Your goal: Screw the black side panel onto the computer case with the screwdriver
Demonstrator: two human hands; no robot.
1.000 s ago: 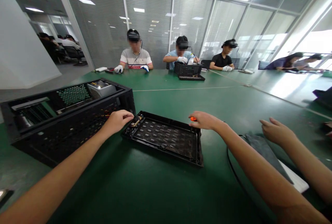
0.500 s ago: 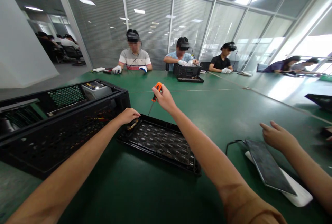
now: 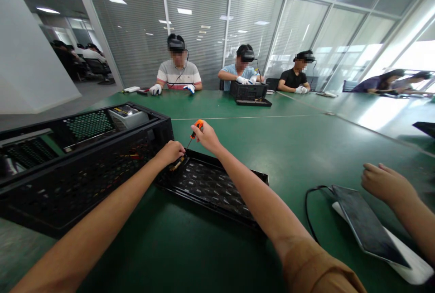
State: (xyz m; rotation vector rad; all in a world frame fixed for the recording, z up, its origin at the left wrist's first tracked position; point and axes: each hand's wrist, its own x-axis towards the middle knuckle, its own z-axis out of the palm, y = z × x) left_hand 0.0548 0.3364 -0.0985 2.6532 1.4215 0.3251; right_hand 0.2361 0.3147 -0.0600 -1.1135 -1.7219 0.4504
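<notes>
A flat black perforated panel [image 3: 217, 186] lies on the green table in front of me. My left hand [image 3: 171, 151] rests closed on its far left corner, fingers curled over a small brass-coloured part [image 3: 177, 163]. My right hand [image 3: 206, 137] grips a small screwdriver with an orange handle [image 3: 196, 126]; its shaft slants down towards that same corner, close to my left fingers. The tip is hidden behind my left hand.
A large open black computer case [image 3: 84, 157] stands at my left. At the right, another person's hand [image 3: 385, 184] hovers by a dark tablet [image 3: 365, 223] on a white base with a black cable. Three people sit across the table, with another black case [image 3: 248, 91].
My right hand lifted the orange screwdriver from the panel's far right edge, carried it left, then lowered it towards the corner my left hand holds. The other person's hand shifted right.
</notes>
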